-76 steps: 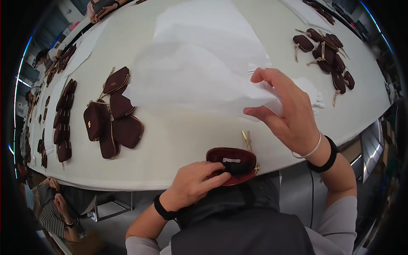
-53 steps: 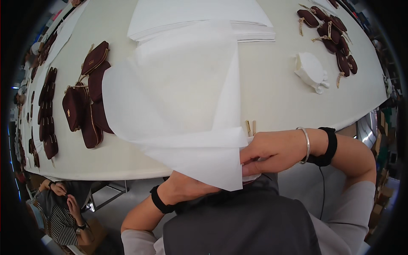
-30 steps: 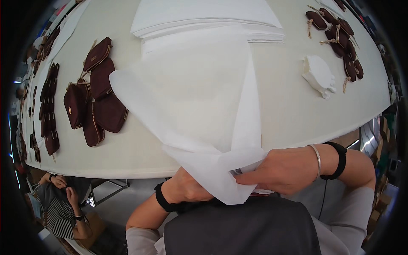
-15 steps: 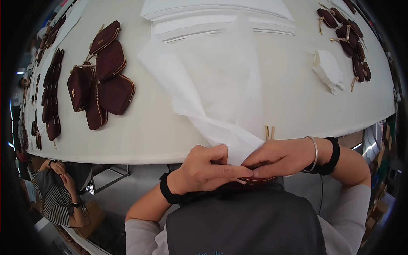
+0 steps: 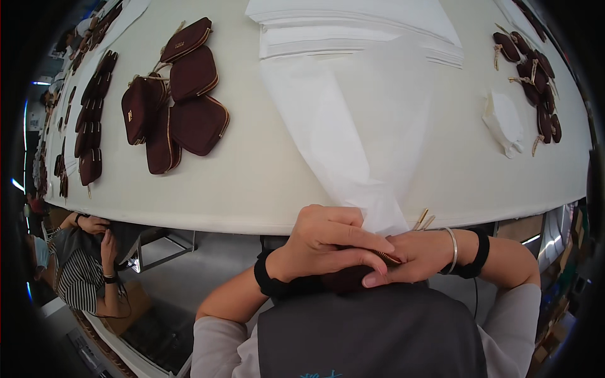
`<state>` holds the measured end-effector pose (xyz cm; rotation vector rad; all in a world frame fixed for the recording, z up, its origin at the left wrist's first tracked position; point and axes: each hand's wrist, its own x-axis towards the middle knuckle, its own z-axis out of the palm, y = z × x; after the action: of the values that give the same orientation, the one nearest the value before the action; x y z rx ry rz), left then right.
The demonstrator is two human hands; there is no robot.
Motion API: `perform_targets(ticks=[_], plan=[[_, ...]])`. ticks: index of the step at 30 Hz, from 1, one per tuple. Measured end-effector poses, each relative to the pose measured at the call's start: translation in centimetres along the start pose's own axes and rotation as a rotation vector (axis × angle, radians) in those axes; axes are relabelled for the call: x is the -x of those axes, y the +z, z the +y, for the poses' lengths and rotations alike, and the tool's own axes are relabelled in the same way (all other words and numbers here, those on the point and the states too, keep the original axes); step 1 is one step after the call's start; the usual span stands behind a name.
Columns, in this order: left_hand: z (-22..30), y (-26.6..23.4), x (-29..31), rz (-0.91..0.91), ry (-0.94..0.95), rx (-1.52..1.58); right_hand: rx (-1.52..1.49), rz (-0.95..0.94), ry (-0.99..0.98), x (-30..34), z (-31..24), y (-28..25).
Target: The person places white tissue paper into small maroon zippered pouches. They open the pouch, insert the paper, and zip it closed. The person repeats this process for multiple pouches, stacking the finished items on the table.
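A dark maroon zip pouch (image 5: 348,279) is held close to my apron, below the table's edge. Around its gold-toothed zip, the thumb and fingers of my left hand (image 5: 329,242) are closed. On the other side, my right hand (image 5: 419,255) grips the pouch, its thumb across the front. A thin sheet of white tissue paper (image 5: 353,151) runs from the table down to my hands, narrowing into a bunched end behind my left fingers. Whether that end sits inside the pouch is hidden. Gold zip-pull ends (image 5: 421,218) stick up behind my right hand.
A stack of white paper (image 5: 359,28) lies at the far middle of the table (image 5: 252,189). Several maroon pouches (image 5: 200,125) lie at left, more pouches (image 5: 534,82) at right beside a crumpled white bundle (image 5: 504,126). A co-worker in a striped top (image 5: 80,277) sits at lower left.
My left hand has risen and its fingers now wrap over the zip edge. My right hand has moved slightly down and turned, its thumb lower. The view has shifted, so the table sits further right.
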<state>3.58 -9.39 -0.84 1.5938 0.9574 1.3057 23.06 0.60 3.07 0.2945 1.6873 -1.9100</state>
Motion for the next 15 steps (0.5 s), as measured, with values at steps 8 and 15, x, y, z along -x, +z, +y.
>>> perform_targets(ticks=[8,15], plan=[[1.5,0.2,-0.6,0.376,-0.187,0.498,0.188,0.588,-0.368,1.5,-1.7,0.1],[2.1,-0.6,-2.2,0.328,-0.045,0.162,-0.499,0.286,-0.369,0.5,-4.0,0.5]])
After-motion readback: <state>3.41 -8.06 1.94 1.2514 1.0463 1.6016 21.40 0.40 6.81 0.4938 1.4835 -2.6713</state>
